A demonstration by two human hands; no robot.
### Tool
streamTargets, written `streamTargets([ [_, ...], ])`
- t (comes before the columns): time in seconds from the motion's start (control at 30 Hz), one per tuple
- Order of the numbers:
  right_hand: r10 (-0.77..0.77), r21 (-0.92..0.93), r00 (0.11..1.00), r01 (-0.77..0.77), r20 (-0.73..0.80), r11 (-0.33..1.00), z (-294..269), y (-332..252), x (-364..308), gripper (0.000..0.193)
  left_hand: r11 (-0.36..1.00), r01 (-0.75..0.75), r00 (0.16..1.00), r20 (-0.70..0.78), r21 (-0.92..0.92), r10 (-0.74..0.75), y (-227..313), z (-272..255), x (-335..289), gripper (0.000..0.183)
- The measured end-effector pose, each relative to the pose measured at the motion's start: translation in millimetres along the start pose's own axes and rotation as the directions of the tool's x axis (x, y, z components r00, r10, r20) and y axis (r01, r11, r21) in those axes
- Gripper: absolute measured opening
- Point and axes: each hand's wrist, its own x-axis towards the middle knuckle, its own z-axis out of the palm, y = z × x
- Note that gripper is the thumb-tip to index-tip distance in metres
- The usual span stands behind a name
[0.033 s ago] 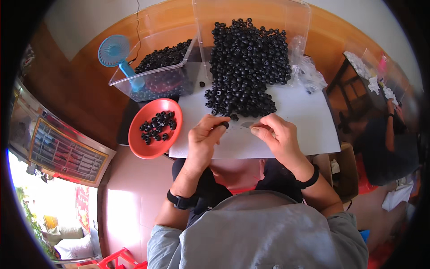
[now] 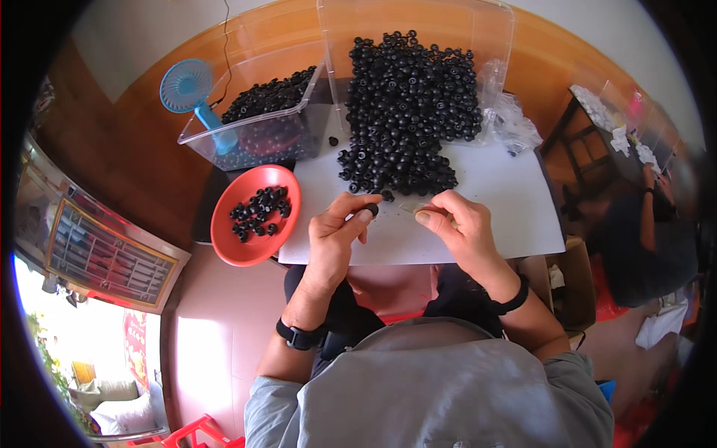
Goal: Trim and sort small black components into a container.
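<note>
My left hand (image 2: 331,235) pinches a small round black part (image 2: 371,209) between thumb and fingertips above the near half of the white tabletop (image 2: 515,216). In my right hand (image 2: 467,230) is a thin, pale, blade-like piece (image 2: 408,207), its free end pointing left toward the black part with a gap between them. Its exact kind is too small to make out. Just beyond both hands lies a big heap of similar black parts (image 2: 407,112), spilling out of a tipped clear plastic bin (image 2: 493,37).
A red bowl (image 2: 224,237) with several black parts sits at the left. Behind it stands a clear tub (image 2: 258,123) of black parts, with a blue handheld fan (image 2: 194,89) at its rim. Crumpled clear bags (image 2: 515,127) lie at the right. Another person's arm (image 2: 647,213) shows far right.
The whole view has shifted slightly. The thin piece in my right hand looks turned a little. Both hands keep nearly the same place and grip.
</note>
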Motion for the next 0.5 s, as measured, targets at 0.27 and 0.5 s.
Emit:
streamTargets([
  [0.27, 0.139, 0.103, 0.990, -0.142, 0.029, 0.985, 2, -2, -1, 0.029, 0.694, 0.294, 0.956, 0.192, -0.657, -0.222, -2, 13, -11, 0.026],
  [0.5, 0.088, -0.009, 0.995, -0.087, 0.050, 0.996, 5, -1, -2, 0.033, 0.696, 0.294, 0.956, 0.189, -0.655, -0.226, -5, 24, -14, 0.031],
])
